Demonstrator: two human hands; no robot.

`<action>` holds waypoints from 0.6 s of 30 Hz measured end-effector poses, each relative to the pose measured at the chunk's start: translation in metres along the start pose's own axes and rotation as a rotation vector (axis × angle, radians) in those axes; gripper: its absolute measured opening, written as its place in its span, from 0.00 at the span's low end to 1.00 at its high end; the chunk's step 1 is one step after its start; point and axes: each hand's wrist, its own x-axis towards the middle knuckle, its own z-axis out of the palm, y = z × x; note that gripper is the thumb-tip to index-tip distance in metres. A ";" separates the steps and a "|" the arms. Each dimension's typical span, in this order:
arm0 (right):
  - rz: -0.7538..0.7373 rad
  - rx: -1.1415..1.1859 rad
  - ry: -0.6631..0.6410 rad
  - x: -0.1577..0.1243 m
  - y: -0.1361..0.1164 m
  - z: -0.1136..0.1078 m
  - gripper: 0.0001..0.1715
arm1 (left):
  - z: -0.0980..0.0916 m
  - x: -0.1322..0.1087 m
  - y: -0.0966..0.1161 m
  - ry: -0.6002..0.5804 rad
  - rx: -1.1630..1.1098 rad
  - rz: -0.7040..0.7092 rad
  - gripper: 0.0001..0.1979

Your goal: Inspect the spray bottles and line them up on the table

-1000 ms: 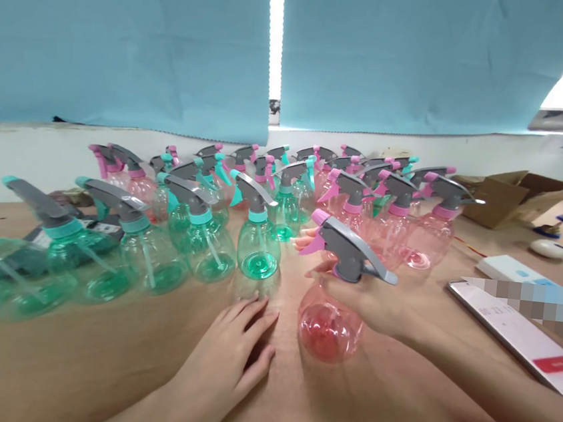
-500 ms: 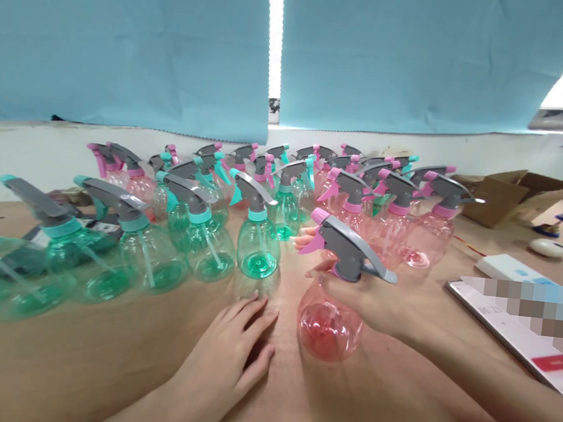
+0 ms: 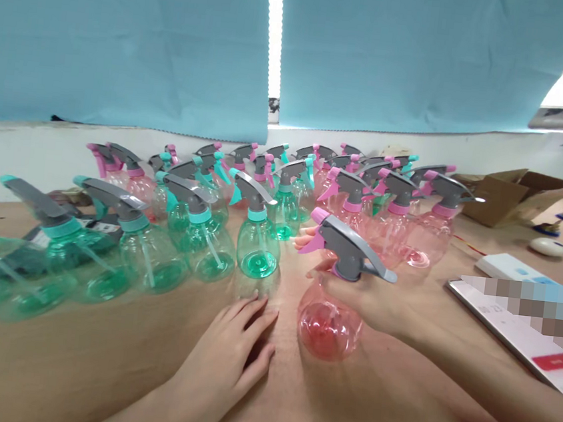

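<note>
My left hand (image 3: 234, 350) lies palm down on the table, fingers loosely spread and holding nothing. Just right of it a pink spray bottle (image 3: 329, 327) with a grey and pink trigger head stands upright. Behind this bottle is my right hand (image 3: 353, 296), partly hidden by it; the fingertips show apart to the left of the neck and trigger, not wrapped round them. Beyond my left hand stands a green spray bottle (image 3: 258, 252), with several more green ones in a row to the left. Several pink bottles (image 3: 430, 237) stand at the right rear.
On the right lie a tablet or phone (image 3: 495, 327) with a lit screen, a white box (image 3: 511, 267) and a white mouse-like object (image 3: 548, 248). An open cardboard box (image 3: 504, 197) is at the back right. A blue curtain (image 3: 129, 34) hangs behind the table (image 3: 94, 366).
</note>
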 end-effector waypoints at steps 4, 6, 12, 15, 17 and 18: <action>-0.010 -0.023 0.012 -0.001 -0.001 0.000 0.07 | 0.001 0.000 -0.001 0.011 -0.004 0.002 0.19; -0.004 -0.034 0.024 -0.001 0.000 0.000 0.07 | 0.002 0.000 -0.001 0.012 -0.005 0.001 0.19; 0.000 -0.096 0.057 -0.001 0.002 0.000 0.13 | 0.001 -0.001 -0.001 0.013 -0.003 0.006 0.19; -0.002 -0.117 0.089 -0.002 -0.001 -0.002 0.08 | 0.001 -0.001 -0.001 0.004 -0.003 0.008 0.19; -0.036 -0.112 0.123 -0.002 -0.003 -0.003 0.05 | 0.001 -0.001 -0.001 0.002 -0.004 0.008 0.19; -0.053 -0.110 0.132 -0.002 -0.005 -0.003 0.05 | 0.000 -0.001 -0.001 0.002 -0.004 0.009 0.19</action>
